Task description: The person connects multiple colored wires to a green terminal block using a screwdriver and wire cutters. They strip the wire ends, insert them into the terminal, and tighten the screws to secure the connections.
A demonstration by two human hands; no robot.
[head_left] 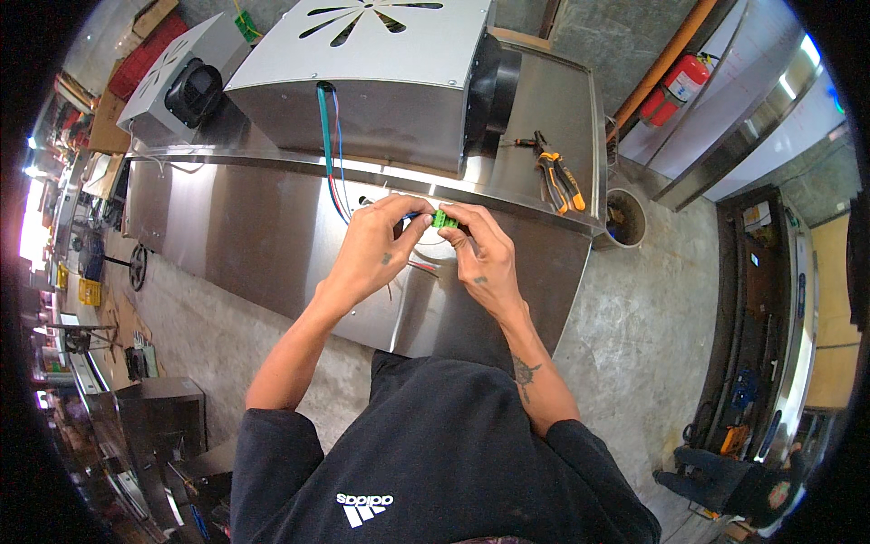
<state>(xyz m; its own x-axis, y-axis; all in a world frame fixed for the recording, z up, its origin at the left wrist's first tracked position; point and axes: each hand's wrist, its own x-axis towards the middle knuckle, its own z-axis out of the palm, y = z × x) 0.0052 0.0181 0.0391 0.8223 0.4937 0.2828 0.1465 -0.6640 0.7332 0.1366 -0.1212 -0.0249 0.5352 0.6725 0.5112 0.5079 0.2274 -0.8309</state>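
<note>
Both my hands meet over the steel bench top. My right hand pinches a small green terminal block connector between thumb and fingertips. Right beside it, my left hand is closed on a thin blue wire that leads to the connector. Whether the wire's tip sits inside the block is hidden by my fingers. Beyond my hands stands a large metal box; a teal-sleeved cable hangs out of its front hole, and its thin wires run toward my left hand. Under my hands lie loose red and black wire ends.
Pliers with orange and black handles lie on the bench's back right. A smaller metal box with a black round outlet stands at the far left. Past the bench's right end are a bucket and a red fire extinguisher. Another person appears lower right.
</note>
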